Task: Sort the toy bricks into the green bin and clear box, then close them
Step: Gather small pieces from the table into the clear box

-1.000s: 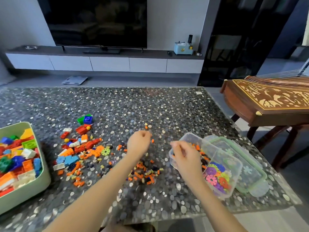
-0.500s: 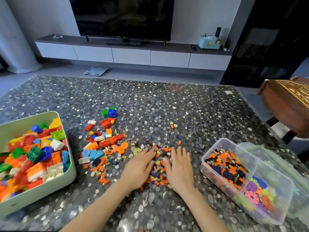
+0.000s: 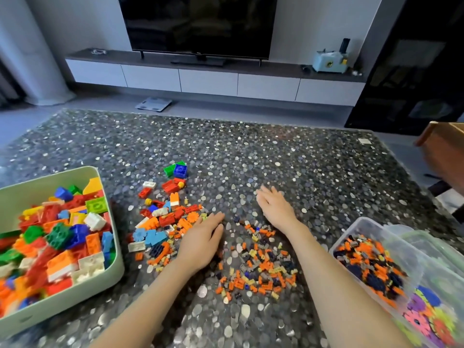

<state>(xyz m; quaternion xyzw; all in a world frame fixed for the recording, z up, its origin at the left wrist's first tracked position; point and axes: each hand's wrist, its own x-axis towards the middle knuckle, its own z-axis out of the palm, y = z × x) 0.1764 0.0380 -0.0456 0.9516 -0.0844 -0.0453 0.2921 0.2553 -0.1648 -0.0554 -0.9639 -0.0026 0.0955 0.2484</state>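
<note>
Lying between left hand (image 3: 200,244) and right hand (image 3: 275,207), both flat and released: tiny bricks (image 3: 261,267).

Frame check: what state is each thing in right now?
green bin: open, heaped with large bricks.
clear box: open, part filled.
box lid: off, beside the box.
left hand: open, palm down on table.
right hand: open, palm down.
small bricks: loose on table.
television: screen dark.

Flat hands (image 3: 200,243) flank small bricks (image 3: 258,262) on table (image 3: 251,151)
</note>
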